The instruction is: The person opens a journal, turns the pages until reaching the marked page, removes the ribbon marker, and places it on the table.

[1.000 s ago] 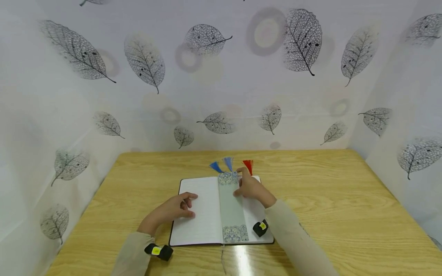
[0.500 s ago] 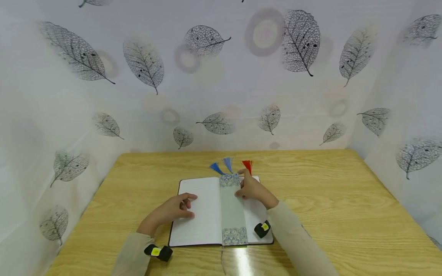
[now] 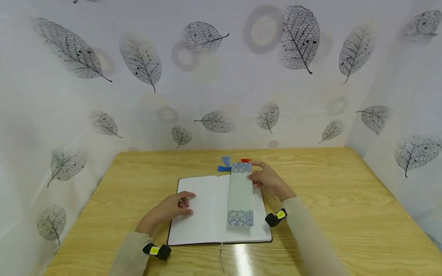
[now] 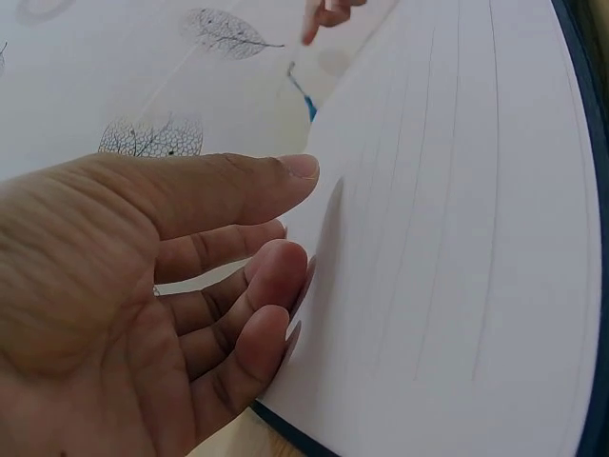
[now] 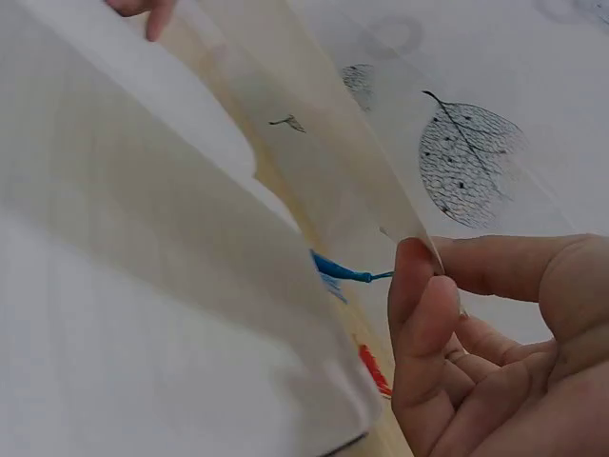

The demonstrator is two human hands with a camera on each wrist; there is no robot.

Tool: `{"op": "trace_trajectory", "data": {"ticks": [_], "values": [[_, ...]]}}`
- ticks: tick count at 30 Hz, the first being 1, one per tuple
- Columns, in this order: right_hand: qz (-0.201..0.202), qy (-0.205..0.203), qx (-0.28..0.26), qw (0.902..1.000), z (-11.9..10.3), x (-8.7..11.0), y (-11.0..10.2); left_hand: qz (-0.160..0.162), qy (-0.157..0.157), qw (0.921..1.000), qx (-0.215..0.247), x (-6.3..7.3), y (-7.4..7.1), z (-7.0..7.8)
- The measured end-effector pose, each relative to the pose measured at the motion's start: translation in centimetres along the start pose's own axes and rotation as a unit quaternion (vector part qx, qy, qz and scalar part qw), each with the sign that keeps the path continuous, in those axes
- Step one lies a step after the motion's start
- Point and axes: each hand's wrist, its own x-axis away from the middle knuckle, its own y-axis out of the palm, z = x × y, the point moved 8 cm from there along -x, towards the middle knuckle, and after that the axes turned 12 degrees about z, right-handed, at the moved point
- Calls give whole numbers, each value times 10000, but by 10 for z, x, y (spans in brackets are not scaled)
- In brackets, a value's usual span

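A pale green bookmark [image 3: 240, 191] with blue patterned ends is raised over the right page of an open notebook [image 3: 198, 230]. Thumb and fingers of my right hand [image 3: 269, 180] pinch its upper right edge; the right wrist view shows the pinched bookmark [image 5: 371, 171] edge-on, with a blue tassel [image 5: 341, 270] on a cord beside the fingers. My left hand [image 3: 167, 211] lies at the notebook's left page, fingers loosely bent and holding nothing. Close up in the left wrist view, its fingertips are right at the lined page [image 4: 438, 238].
Beyond the notebook lie a lighter blue tassel [image 3: 226, 161] and a red tassel [image 3: 246, 160], the red one partly hidden by the bookmark. A thin ribbon [image 3: 221, 258] trails from the notebook onto the wooden table [image 3: 328, 191]. Leaf-patterned cloth [image 3: 221, 88] stands behind.
My right hand has lifted the bookmark off the page and moved it to the right and up, its blue tassel swinging along. The left hand has stayed in place.
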Motion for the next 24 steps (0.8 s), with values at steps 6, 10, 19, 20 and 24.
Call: {"op": "trace_trajectory", "data": {"ticks": [6,10,19,20,24], "values": [[440,356,-1087,9925,-22,-8,-65,-31,-114,9999,31,-1,0,-3],[677,469,-1395,9868,-26,-8,-103,-94,-34,9999,9,0,1,-4],[426,581,-1036,9920,11,-10,-133,-144,1,9999,43,-1,-1,-5],[368,561,-796,9946,17,-11,-133,-164,10,9999,54,0,0,-5],[40,326,249,9991,29,-9,-131,-260,87,9996,91,1,1,-1]]}}
